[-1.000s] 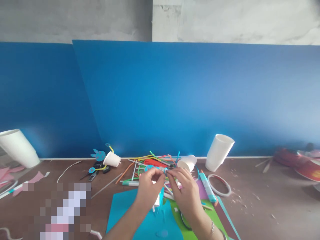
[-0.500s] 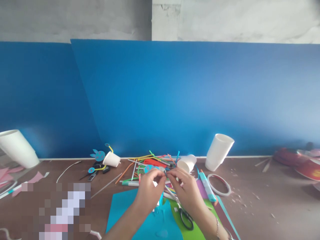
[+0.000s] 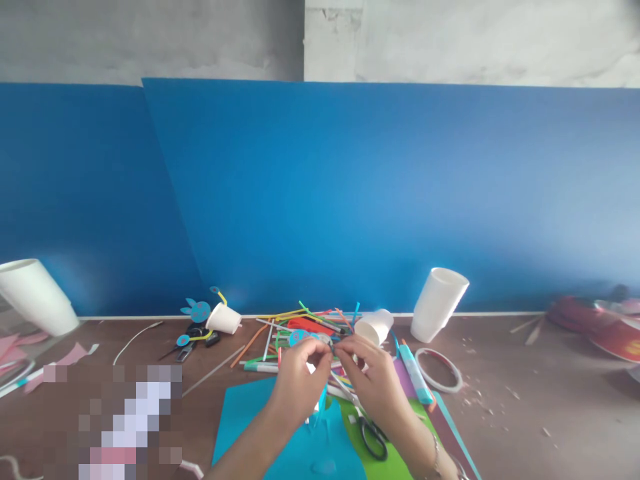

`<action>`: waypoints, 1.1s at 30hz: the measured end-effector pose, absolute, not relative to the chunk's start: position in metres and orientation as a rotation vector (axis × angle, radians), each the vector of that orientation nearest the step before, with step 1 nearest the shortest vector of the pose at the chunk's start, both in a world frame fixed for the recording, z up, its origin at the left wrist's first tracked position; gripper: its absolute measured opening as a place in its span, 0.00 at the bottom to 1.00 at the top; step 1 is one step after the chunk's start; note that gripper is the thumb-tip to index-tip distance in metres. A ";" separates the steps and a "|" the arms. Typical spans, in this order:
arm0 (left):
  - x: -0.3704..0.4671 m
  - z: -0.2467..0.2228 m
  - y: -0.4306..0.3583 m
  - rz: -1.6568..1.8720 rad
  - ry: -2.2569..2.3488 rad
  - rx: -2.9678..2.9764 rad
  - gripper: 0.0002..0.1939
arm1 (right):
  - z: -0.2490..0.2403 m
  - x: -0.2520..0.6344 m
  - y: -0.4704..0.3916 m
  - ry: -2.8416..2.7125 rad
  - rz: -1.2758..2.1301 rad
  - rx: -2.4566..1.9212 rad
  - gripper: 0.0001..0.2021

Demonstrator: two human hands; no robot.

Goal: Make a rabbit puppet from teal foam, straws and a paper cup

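Note:
My left hand [image 3: 305,373] and my right hand [image 3: 367,373] meet fingertip to fingertip above the cluttered middle of the table. Both are closed in a pinch on something small that I cannot make out. Just behind my left fingers shows a round blue paper piece with red marks [image 3: 298,338]. Below the hands lie a blue paper sheet [image 3: 245,413] and a green sheet [image 3: 395,460]. Scissors with black handles [image 3: 373,440] rest on the green sheet, beside my right wrist. Coloured drinking straws [image 3: 273,340] are heaped behind the hands.
White paper cups stand at the right [image 3: 437,303] and left [image 3: 37,297]; another cup [image 3: 374,327] lies tipped behind my right hand. A tape roll [image 3: 439,370] and a glue-like tube [image 3: 415,373] lie to the right. A cup with blue paper cutouts [image 3: 223,319] is back left.

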State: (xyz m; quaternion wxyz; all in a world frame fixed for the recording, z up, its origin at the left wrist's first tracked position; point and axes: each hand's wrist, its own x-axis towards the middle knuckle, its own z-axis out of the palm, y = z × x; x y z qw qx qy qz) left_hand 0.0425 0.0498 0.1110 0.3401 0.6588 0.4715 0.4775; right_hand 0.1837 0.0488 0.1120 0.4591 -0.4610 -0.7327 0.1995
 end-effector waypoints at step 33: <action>0.034 0.113 0.056 1.121 0.950 1.163 0.08 | 0.102 0.198 0.060 -1.766 0.265 -1.449 0.10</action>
